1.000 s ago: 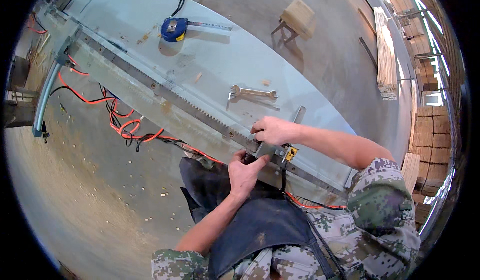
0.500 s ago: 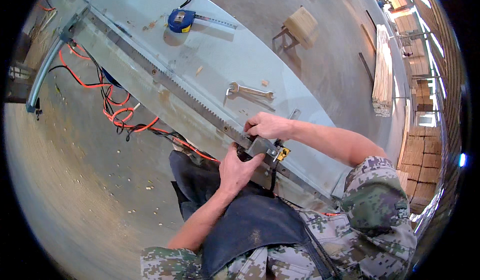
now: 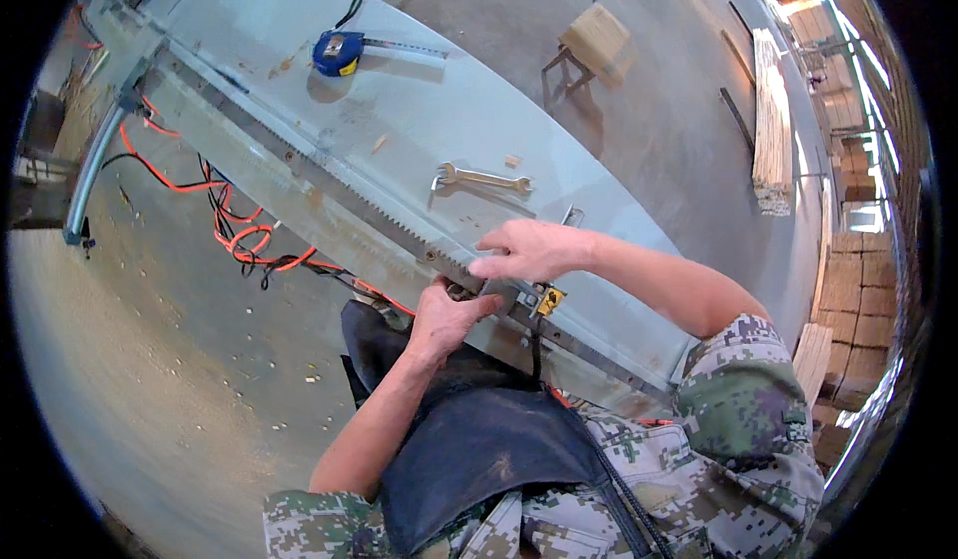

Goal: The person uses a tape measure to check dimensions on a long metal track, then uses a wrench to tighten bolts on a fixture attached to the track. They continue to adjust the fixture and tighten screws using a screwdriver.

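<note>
A grey metal block (image 3: 505, 300) sits on a long toothed rack (image 3: 374, 212) fixed along the near edge of a pale blue-grey machine table. My left hand (image 3: 446, 321) is closed around the block's near left side, thumb on top and the other fingers partly hidden below. From the far side my right hand (image 3: 539, 251) reaches over, its bent fingers pressed against the block's upper edge by the rack teeth. A yellow label (image 3: 550, 301) and a black cable (image 3: 537, 354) are at the block's right side.
On the table lie an open-end wrench (image 3: 486, 178), a hex key (image 3: 435, 191) and a blue tape measure (image 3: 337, 53) with its blade out. Orange and black cables (image 3: 249, 243) hang at the left. Beyond stand a stool with a wooden block (image 3: 596, 40) and stacked timber (image 3: 770, 125).
The view has shifted slightly, so the table and tools appear further left. My right fingers have come down closer onto the block; my left hand keeps its hold.
</note>
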### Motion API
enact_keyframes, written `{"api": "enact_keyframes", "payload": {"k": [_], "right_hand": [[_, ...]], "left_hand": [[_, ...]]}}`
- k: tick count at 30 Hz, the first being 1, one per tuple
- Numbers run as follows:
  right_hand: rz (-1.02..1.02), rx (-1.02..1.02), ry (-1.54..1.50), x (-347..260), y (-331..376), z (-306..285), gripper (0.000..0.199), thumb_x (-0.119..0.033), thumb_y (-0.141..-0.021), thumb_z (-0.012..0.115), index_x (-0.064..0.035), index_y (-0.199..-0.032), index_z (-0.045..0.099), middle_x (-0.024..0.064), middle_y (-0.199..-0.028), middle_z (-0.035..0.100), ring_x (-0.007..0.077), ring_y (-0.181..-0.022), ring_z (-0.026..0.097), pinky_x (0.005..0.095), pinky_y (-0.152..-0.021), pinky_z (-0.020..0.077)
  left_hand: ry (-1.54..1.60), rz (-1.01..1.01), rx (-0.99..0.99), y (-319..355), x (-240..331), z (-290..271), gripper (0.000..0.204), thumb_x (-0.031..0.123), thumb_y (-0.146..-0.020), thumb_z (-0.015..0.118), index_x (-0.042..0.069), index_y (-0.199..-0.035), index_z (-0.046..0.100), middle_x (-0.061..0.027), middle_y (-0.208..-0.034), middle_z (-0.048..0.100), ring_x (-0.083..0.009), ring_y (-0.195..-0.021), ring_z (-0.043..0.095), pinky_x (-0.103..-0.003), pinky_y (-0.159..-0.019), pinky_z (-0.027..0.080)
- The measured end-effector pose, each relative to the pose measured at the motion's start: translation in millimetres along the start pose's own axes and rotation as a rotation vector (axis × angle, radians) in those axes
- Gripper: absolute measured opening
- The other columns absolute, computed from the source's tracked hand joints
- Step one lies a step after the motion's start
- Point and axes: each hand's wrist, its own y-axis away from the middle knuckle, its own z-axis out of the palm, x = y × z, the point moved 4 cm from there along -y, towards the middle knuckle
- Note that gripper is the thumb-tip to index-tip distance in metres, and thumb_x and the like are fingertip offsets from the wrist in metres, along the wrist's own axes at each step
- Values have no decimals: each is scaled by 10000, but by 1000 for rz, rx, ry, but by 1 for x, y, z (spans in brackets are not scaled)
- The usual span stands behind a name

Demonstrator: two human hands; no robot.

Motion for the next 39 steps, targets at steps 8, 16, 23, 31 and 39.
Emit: {"api": "enact_keyframes", "payload": {"k": [8,16,23,31,39], "right_hand": [[-119,137,518,16,15,29,214,-172,-824,574,22,-878,646,208,-745,674,397,-778,671,466,-863,473],[-143,333,414,23,14,34,203,-202,-887,577,-16,-821,623,179,-721,669,362,-768,673,439,-889,450],[-151,410,358,28,26,20,154,-178,-855,587,-30,-834,622,153,-734,678,330,-784,671,420,-879,433],[-57,377,363,32,28,9,133,-179,-867,635,-51,-837,615,109,-779,667,284,-813,637,390,-910,423],[-75,403,425,28,29,4,100,-153,-832,626,-53,-828,617,103,-779,677,274,-814,643,385,-904,428]], "left_hand": [[-170,-101,-67,-11,12,-10,358,258,-761,863,31,-972,683,-10,-799,631,-116,-699,546,-283,-651,441],[-980,-19,-68,3,64,-24,563,401,-776,835,-46,-1086,693,-140,-939,741,-215,-842,689,-351,-764,527],[-1185,411,-531,-84,119,17,284,222,-902,574,-11,-982,715,-224,-865,695,-394,-839,669,-463,-773,520],[-1295,113,-1057,-143,87,51,270,181,-883,549,-48,-932,685,-271,-844,670,-416,-801,641,-490,-742,488],[-1475,251,-1213,-152,80,68,233,82,-748,590,5,-907,743,-226,-936,713,-415,-905,676,-483,-775,535]]}}
